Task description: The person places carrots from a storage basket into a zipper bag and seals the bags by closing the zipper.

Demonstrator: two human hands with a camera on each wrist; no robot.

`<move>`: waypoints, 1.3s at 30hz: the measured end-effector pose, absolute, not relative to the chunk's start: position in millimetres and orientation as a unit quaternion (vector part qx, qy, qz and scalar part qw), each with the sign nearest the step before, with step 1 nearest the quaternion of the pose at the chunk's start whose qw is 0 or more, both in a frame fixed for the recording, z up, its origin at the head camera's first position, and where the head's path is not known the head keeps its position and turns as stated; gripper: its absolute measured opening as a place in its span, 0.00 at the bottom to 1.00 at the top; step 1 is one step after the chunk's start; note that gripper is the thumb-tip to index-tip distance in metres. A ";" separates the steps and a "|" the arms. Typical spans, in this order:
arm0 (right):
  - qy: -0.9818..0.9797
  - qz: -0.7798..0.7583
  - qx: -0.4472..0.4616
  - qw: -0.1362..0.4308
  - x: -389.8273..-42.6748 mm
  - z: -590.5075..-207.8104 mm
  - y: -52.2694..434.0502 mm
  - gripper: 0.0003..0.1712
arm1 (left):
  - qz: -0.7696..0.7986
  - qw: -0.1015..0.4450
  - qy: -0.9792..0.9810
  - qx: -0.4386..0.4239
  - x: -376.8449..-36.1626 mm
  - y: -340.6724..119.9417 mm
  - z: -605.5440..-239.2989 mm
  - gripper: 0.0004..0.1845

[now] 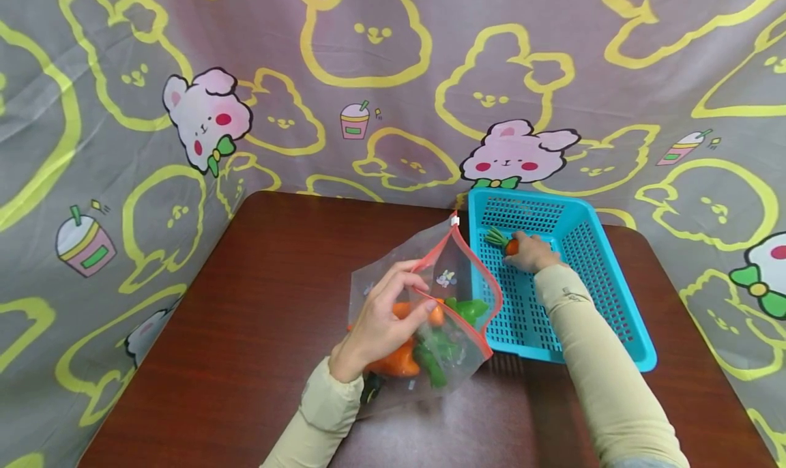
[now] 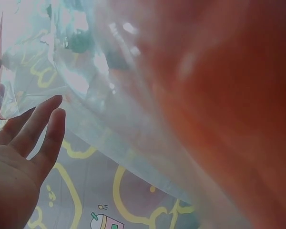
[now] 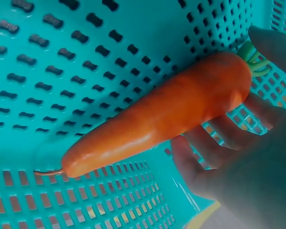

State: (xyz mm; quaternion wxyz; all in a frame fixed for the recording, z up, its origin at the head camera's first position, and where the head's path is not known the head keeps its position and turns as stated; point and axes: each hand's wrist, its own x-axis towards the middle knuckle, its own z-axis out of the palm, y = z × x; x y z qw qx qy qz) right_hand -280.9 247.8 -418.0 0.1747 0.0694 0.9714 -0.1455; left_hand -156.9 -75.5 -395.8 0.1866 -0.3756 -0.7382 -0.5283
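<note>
**Carrot in basket, bag held at its mouth**

Head view: the left hand [image 1: 383, 318] pinched the red-edged mouth of the clear zip bag [image 1: 424, 318], which lay on the brown table [image 1: 245, 331] with orange and green vegetables inside. The right hand [image 1: 533, 253] gripped the carrot [image 1: 506, 244] inside the blue basket [image 1: 620, 318].

Left wrist view: fingers [image 2: 43, 129] lay straight, close together, beside the bag film [image 2: 133, 119].

Right wrist view: fingers [image 3: 205, 157] curled under the carrot [image 3: 167, 114], against the basket's wall [image 3: 62, 57].

Left half of table [image 1: 258, 304] bare, open to hand. Bag [image 1: 430, 318] lies mid-table, its rim touching basket [image 1: 614, 277] wall; no gap between. Basket fills right rear; right hand [image 1: 533, 253] and carrot [image 1: 510, 245] take its far-left corner, remaining floor free. Cloth backdrop [image 1: 393, 79] closes rear and sides.
</note>
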 end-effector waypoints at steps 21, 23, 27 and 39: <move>0.971 -0.149 0.037 0.182 -279.0 -422.6 245.4 0.31 | -0.532 0.192 -0.731 -0.383 -156.9 -74.8 -396.3 0.12; 0.971 -0.145 0.035 0.185 -278.7 -422.4 245.5 0.31 | -0.532 0.191 -0.732 -0.382 -156.5 -75.1 -396.2 0.12; 0.971 -0.142 0.036 0.189 -277.3 -422.2 244.4 0.32 | -0.531 0.189 -0.733 -0.380 -155.7 -75.6 -396.0 0.12; 0.974 -0.130 0.033 0.182 -276.0 -426.7 241.0 0.33 | -0.526 0.202 -0.728 -0.390 -156.3 -74.7 -395.7 0.12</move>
